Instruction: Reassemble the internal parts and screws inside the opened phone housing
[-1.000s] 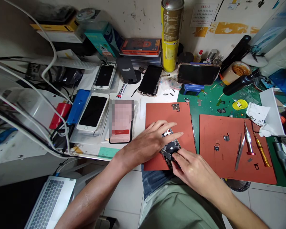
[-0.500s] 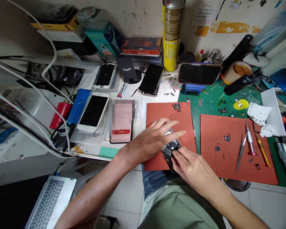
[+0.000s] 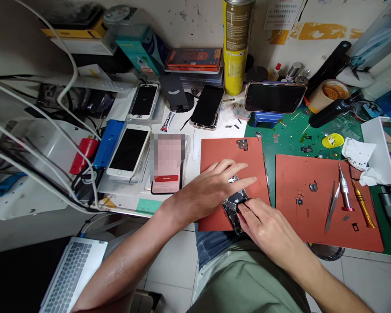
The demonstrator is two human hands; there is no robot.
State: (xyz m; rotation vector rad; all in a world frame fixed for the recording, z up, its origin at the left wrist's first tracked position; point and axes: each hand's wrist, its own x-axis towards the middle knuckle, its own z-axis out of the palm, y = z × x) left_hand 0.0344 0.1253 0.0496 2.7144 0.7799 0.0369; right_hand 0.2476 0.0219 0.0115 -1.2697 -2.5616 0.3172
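An opened phone [image 3: 233,220], its inner parts bare, lies tilted over the near part of the left orange-red mat [image 3: 211,221]. My left hand [image 3: 211,189] rests across its upper part with fingers stretched out and spread; the thumb is hidden. At the phone's right side, my right hand [image 3: 256,217] has its fingertips pinched at the edge of a flat black part that looks like the phone battery [image 3: 234,200]. A small metal phone part [image 3: 243,144] sits at the mat's far edge, and a thin metal tool [image 3: 266,178] lies along its right side.
Tweezers [image 3: 332,204], a silver screwdriver [image 3: 345,189], a gold screwdriver [image 3: 364,204] and small parts lie on the right mat [image 3: 289,226]. Several phones, including a white one [image 3: 129,150], lie to the left. A yellow spray can [image 3: 235,52] stands behind.
The view has shifted slightly. Both hands stay at the opened phone in nearly the same pose, and the black part shows little visible movement.
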